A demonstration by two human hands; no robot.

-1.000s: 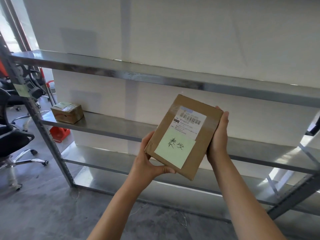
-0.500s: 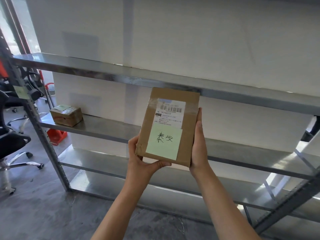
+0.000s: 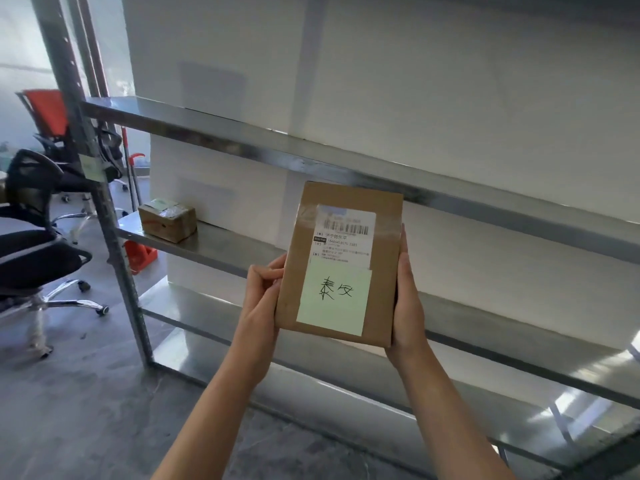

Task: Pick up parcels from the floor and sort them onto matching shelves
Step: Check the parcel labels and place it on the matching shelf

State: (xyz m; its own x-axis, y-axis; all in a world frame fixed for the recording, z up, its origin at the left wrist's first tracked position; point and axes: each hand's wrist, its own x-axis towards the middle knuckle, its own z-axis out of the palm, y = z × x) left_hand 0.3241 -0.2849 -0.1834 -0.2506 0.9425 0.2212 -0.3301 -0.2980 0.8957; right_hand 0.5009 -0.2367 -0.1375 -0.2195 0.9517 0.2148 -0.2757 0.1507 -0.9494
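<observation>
While the parcel (image 3: 341, 258) is held upright in the air in front of the rack, off the floor and not yet on any shelf, its face is turned to the camera. A printed shipping label (image 3: 344, 233) sits on its upper half, and a pale green sticky note (image 3: 334, 299) with two handwritten characters sits below. The left hand (image 3: 261, 296) grips the parcel's left edge with curled fingers pinching the cardboard. The right hand (image 3: 407, 306) lies flat against the right edge with its fingers straight, pressing inward to steady it.

Behind the parcel runs the middle shelf (image 3: 225, 247), with the upper shelf (image 3: 311, 150) above it and the lower shelf (image 3: 485, 393) below. A small taped box (image 3: 168, 220) already rests at the left end of the middle shelf. On the rack's left upright (image 3: 104, 220) is a small note (image 3: 91, 166), too small to read. Office chairs (image 3: 34, 258) stand beyond it on the grey floor (image 3: 69, 410).

The step in hand looks like reading the destination on the sticky note. The next move calls for finding the shelf marked with the same characters, carrying the parcel there with both hands, laying it flat well in from the edge, and then letting go.
</observation>
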